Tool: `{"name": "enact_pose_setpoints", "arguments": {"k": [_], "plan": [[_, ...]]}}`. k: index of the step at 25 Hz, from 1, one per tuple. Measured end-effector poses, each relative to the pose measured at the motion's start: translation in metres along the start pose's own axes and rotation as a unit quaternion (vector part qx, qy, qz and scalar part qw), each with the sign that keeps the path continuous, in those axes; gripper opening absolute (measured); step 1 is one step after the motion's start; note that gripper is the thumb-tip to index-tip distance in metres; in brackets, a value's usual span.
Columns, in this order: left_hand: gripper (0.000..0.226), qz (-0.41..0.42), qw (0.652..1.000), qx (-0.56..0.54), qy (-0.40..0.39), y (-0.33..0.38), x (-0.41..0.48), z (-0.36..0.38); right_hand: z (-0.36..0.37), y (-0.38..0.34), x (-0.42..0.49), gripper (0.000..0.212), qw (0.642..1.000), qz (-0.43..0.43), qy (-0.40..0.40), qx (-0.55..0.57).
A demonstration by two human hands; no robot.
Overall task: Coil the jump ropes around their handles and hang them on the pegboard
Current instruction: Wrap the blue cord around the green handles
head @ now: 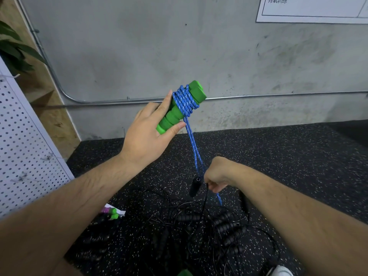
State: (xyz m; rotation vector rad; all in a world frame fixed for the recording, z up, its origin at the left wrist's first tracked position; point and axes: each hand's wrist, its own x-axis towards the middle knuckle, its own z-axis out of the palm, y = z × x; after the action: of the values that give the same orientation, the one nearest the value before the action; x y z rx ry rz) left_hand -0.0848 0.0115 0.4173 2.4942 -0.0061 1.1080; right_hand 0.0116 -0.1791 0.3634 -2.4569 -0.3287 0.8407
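Where the speckled floor (298, 156) lies nearest the camera, tangled black jump ropes (199, 226) rest in a pile. Above them, the right hand (216, 176) is clenched round two hanging strands of the blue rope (185, 100). Farther out, the left hand (147, 132) clasps the paired green handles (171, 116), which are tilted, with the rope coiled round their upper part. The white pegboard (23, 146) stands at left. On the wall, a poster (310, 8) reads "有氧训练".
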Motion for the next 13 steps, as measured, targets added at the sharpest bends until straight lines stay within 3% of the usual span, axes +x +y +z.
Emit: {"name": "enact_pose_setpoints", "arguments": {"k": [8,13], "plan": [[0.082,0.009,0.999,0.042,-0.032,-0.012,-0.002,0.011,-0.004,-0.006,-0.009,0.022,0.986,-0.043,-0.002,0.159],[0.085,-0.001,0.997,0.064,-0.047,-0.024,-0.004,0.016,-0.013,-0.012,-0.010,0.024,0.974,-0.094,0.073,0.192]]}}
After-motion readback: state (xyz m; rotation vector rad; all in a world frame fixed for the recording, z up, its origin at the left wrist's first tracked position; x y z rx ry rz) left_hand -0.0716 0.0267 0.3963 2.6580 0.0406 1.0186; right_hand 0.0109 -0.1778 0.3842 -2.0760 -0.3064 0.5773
